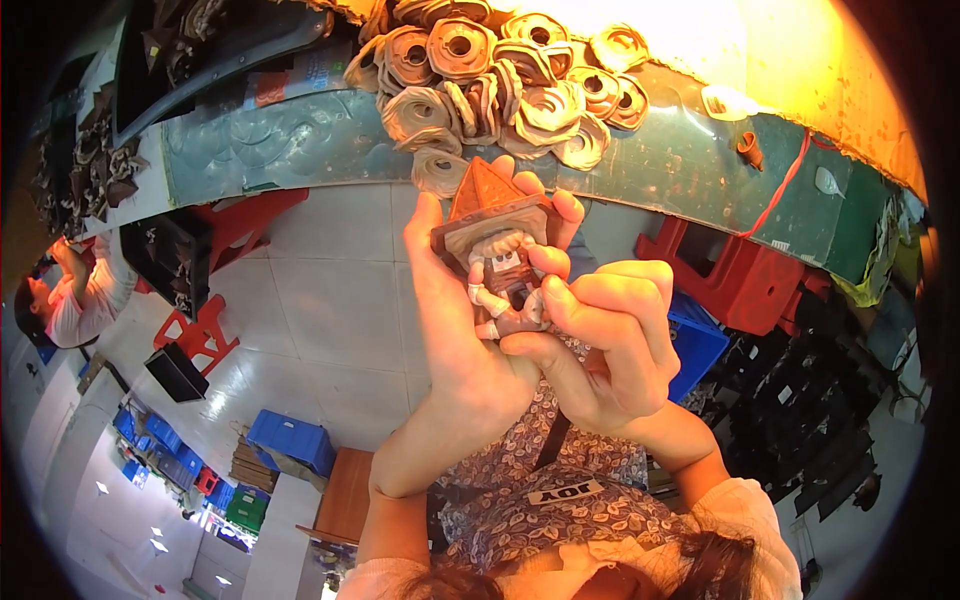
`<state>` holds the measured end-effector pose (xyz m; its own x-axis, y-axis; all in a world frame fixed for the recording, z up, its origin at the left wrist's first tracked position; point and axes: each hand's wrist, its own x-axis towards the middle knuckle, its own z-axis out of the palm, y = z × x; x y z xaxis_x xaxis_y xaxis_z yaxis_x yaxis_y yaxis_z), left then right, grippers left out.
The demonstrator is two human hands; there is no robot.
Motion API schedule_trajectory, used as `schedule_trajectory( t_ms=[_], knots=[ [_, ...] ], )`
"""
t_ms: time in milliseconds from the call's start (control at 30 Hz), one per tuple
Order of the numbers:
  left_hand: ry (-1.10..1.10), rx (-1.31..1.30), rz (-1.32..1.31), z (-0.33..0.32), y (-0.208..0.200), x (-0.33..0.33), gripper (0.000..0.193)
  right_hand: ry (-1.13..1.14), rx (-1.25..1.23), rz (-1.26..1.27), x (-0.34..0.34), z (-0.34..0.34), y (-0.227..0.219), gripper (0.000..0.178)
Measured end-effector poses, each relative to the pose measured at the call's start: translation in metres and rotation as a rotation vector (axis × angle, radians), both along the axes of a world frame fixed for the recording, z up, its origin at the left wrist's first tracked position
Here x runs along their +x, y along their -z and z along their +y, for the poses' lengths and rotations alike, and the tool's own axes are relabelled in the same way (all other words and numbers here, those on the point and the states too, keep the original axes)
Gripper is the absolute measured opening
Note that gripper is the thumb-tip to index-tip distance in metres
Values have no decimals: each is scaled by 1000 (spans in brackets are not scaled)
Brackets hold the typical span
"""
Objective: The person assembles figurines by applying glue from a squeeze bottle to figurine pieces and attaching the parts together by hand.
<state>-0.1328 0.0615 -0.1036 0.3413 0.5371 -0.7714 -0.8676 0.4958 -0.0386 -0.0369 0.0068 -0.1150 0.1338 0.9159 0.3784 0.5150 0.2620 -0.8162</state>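
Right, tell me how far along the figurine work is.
Done: cannot tell; no finished figurine shows apart. In hand: the left hand holds a brown pointed-hat figurine while the right hand works at its lower front, tool hidden. Left, at a guess: the heap of beige round pieces on the green bench.

— What lies along the long green worktable (pixel 690 160)?
— A heap of beige, disc-shaped moulded pieces with round holes (pixel 500 85), piled against one another near its edge. A small orange cone-shaped piece (pixel 750 150) sits further right, beside a thin red cord (pixel 785 185) that hangs over the edge.

— And under the table?
— Red plastic stools (pixel 745 280) on a pale tiled floor (pixel 320 320), with a blue plastic crate (pixel 695 340) just beside one of them. More blue crates (pixel 290 440) stand far off to the left.

— Anyone else about?
— A person in a light top (pixel 75 295) at the far left edge, near dark trays (pixel 170 255).
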Motion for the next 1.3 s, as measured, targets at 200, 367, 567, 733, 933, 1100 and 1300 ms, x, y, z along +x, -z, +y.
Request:
schedule_trajectory(
  t_ms=[200,367,567,733,933,1100,1300],
  knots=[
    [7,23,29,0,-2,-1,44,4,9,-18,-3,-1,0,42],
    [-21,9,32,-1,-2,-3,43,-6,-5,-37,-5,-1,-3,43],
    [-29,34,31,-1,0,-12,44,-127,-130,104,5,8,-13,36],
    [168,85,78,5,8,-20,44,-299,-311,255,20,16,-17,23],
    [258,36,164,8,8,-13,48,-247,-468,365,20,18,-18,15],
    [342,65,172,8,11,-16,53,-237,-519,357,21,16,-18,15],
    [369,19,174,8,11,-16,53,-254,-476,317,22,17,-16,16]
  ],
)
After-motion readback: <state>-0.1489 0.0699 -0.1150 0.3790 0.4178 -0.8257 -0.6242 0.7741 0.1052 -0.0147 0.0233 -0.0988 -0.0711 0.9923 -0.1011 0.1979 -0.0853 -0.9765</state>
